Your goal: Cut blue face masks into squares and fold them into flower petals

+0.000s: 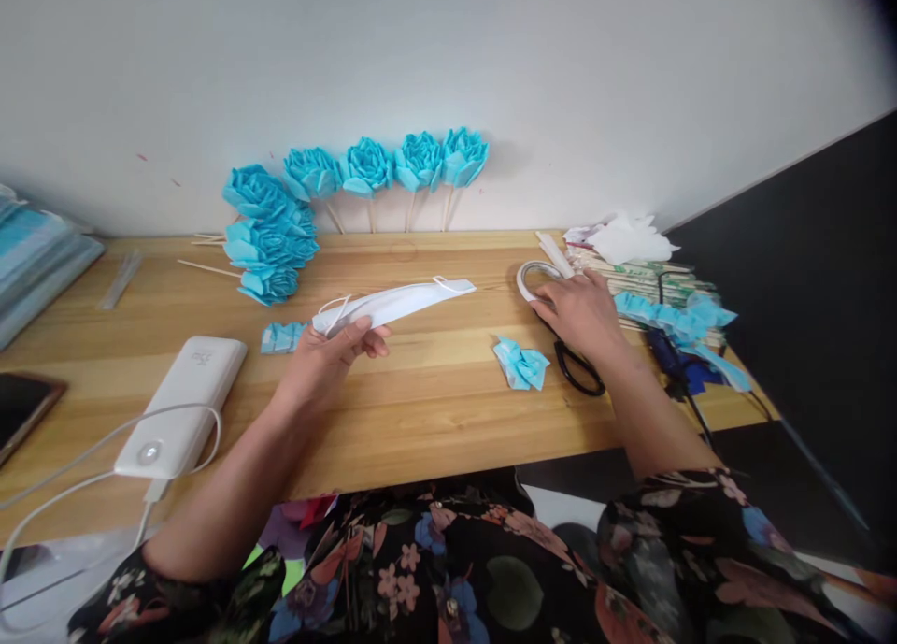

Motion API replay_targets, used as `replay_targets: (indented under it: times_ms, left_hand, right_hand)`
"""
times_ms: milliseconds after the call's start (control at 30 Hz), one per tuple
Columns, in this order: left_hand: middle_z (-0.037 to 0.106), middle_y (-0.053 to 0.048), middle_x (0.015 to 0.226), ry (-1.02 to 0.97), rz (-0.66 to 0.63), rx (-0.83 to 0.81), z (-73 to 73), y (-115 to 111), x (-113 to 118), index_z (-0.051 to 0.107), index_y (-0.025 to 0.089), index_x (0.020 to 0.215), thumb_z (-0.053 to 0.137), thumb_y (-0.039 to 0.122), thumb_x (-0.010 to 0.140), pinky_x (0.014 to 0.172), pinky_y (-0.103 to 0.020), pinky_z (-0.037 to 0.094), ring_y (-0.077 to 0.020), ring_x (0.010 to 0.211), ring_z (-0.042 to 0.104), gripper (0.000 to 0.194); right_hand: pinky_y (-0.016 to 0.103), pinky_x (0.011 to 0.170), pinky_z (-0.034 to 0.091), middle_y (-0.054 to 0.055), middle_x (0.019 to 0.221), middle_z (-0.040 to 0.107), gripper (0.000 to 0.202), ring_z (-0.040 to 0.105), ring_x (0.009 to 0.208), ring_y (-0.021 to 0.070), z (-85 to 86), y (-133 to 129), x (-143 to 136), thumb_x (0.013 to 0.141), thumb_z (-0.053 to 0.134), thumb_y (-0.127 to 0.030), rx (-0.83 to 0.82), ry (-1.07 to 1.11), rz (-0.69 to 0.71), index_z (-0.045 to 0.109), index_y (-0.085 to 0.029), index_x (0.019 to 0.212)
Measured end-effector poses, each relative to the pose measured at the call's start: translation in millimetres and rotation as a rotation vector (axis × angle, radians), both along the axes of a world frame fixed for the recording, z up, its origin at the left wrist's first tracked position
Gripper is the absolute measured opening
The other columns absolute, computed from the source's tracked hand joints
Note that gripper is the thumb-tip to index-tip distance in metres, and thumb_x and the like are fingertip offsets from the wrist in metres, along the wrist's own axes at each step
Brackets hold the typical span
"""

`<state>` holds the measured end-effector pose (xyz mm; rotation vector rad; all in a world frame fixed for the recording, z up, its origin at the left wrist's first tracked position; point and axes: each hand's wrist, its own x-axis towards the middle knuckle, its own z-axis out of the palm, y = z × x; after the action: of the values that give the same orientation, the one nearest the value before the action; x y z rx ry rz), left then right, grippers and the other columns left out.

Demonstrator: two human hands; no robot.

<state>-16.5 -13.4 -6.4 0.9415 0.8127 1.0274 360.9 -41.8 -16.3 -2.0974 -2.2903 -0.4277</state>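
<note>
table point(434, 410): wooden, by pale wall point(595, 93)
left hand point(333, 350): grasping white mask point(403, 302)
right hand point(581, 315): at tape roll point(522, 281), grip I cannot tell

The only view looks from the person's head, above and behind the fingers of the left hand point(333, 350) and right hand point(580, 315), facing forward and down. It is near enough to show the fingers clearly, yet wide: the wall point(392, 55) rises beyond the fingertips, the wooden table point(434, 406) spreads beneath them, and the floral clothing point(434, 569) lies on their near side.
</note>
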Motion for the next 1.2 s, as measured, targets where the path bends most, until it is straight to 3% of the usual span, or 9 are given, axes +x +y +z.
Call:
replay_targets:
  times_ms: [133, 333, 467, 567, 733, 833, 967, 1067, 1200]
  left_hand:
    - [0.077, -0.007, 0.076, 0.001, 0.008, -0.007, 1.3, 0, 1, 0.071, 0.013, 0.083, 0.084, 0.031, 0.074, 0.058, -0.027, 0.05, -0.0149, 0.057, 0.067, 0.024]
    - [0.076, -0.007, 0.076, 0.017, 0.028, -0.002, 2.9, 0, 1, 0.071, 0.013, 0.082, 0.084, 0.032, 0.074, 0.058, -0.029, 0.051, -0.0154, 0.058, 0.067, 0.024]
    - [0.076, -0.006, 0.075, 0.017, 0.013, 0.007, 4.6, -1, 1, 0.072, 0.013, 0.078, 0.085, 0.033, 0.073, 0.058, -0.028, 0.051, -0.0148, 0.057, 0.066, 0.025]
    - [0.076, -0.006, 0.075, 0.021, 0.014, 0.005, 5.1, -1, 2, 0.072, 0.013, 0.077, 0.085, 0.033, 0.072, 0.057, -0.028, 0.051, -0.015, 0.056, 0.066, 0.025]
    - [0.076, -0.006, 0.075, 0.015, 0.015, 0.004, 3.8, -1, 2, 0.072, 0.013, 0.08, 0.085, 0.031, 0.073, 0.057, -0.028, 0.051, -0.0153, 0.057, 0.066, 0.023]
    - [0.077, -0.007, 0.075, 0.008, -0.002, 0.015, 2.2, -1, 2, 0.072, 0.013, 0.077, 0.085, 0.032, 0.074, 0.057, -0.028, 0.052, -0.0152, 0.057, 0.066, 0.023]
    - [0.077, -0.006, 0.075, -0.009, -0.006, 0.019, 0.9, -1, 1, 0.071, 0.013, 0.077, 0.085, 0.031, 0.075, 0.059, -0.028, 0.053, -0.0145, 0.057, 0.067, 0.022]
    - [0.077, -0.005, 0.076, -0.011, 0.003, 0.017, 1.2, 0, 0, 0.071, 0.013, 0.079, 0.085, 0.029, 0.075, 0.059, -0.027, 0.052, -0.0145, 0.058, 0.067, 0.022]
    - [0.077, -0.005, 0.075, -0.007, 0.006, 0.008, 1.7, 0, 0, 0.072, 0.013, 0.078, 0.085, 0.03, 0.074, 0.058, -0.026, 0.053, -0.0145, 0.057, 0.067, 0.022]
  right_hand:
    - [0.051, 0.105, 0.038, 0.013, 0.093, 0.077, 0.025, 0.067, 0.093, 0.0302, 5.0, 4, -3, 0.096, 0.053, -0.031, 0.002, 0.0, -0.031, 0.072, -0.017, 0.089]
    - [0.048, 0.099, 0.049, 0.016, 0.125, 0.07, 0.046, 0.063, 0.115, 0.0334, 17.7, -44, -38, 0.099, 0.051, -0.048, -0.028, 0.254, 0.124, 0.063, -0.017, 0.13]
    - [0.051, 0.106, 0.048, 0.017, 0.141, 0.062, 0.054, 0.057, 0.128, 0.0351, -2.4, -77, -71, 0.095, 0.06, -0.048, -0.135, 0.317, 0.201, 0.056, -0.017, 0.14]
    - [0.05, 0.104, 0.05, 0.015, 0.138, 0.065, 0.038, 0.061, 0.124, 0.033, -18.9, -91, -82, 0.098, 0.055, -0.035, -0.057, 0.333, 0.185, 0.064, -0.022, 0.132]
    - [0.041, 0.095, 0.054, 0.011, 0.121, 0.075, 0.024, 0.069, 0.106, 0.0276, -7.1, -93, -32, 0.097, 0.053, -0.028, 0.176, 0.291, 0.086, 0.073, -0.026, 0.109]
    - [0.044, 0.104, 0.044, 0.022, 0.126, 0.071, 0.033, 0.065, 0.118, 0.0323, 16.8, -81, 34, 0.098, 0.051, -0.03, 0.319, 0.226, -0.173, 0.072, -0.012, 0.117]
    - [0.038, 0.096, 0.041, 0.023, 0.132, 0.069, 0.056, 0.063, 0.117, 0.0298, 40.3, -64, 101, 0.096, 0.059, -0.04, 0.187, 0.248, -0.567, 0.056, -0.009, 0.144]
    - [0.035, 0.092, 0.042, 0.023, 0.139, 0.065, 0.066, 0.062, 0.119, 0.0264, 53.6, -64, 109, 0.102, 0.048, -0.043, 0.192, 0.315, -0.644, 0.039, -0.004, 0.155]
    - [0.036, 0.096, 0.045, 0.015, 0.127, 0.072, 0.045, 0.065, 0.113, 0.0263, 66.8, -83, 68, 0.102, 0.044, -0.034, 0.293, 0.229, -0.527, 0.058, -0.014, 0.14]
